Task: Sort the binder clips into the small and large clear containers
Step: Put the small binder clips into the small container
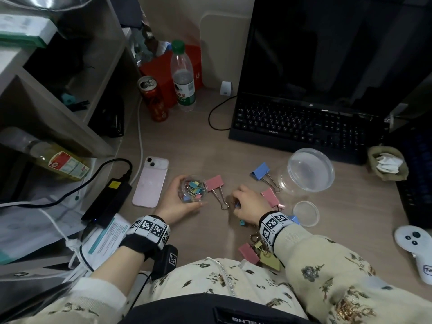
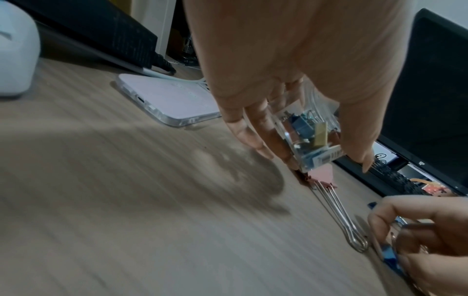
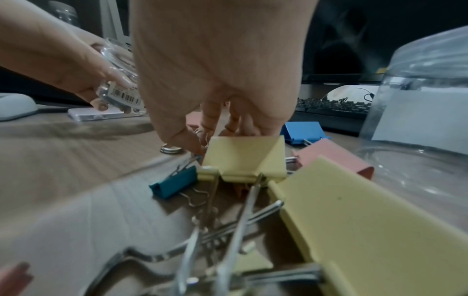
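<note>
The right hand point(image 1: 247, 206) pinches a small blue clip point(image 2: 388, 254) at the desk; the left hand point(image 1: 177, 202) curls round the small container point(image 1: 192, 189), already holding many small clips. The large container point(image 1: 307, 170) stands empty (its lid point(image 1: 305, 213) lies nearby), large clips point(image 1: 215, 183) lie loose, so roughly half remains.
</note>
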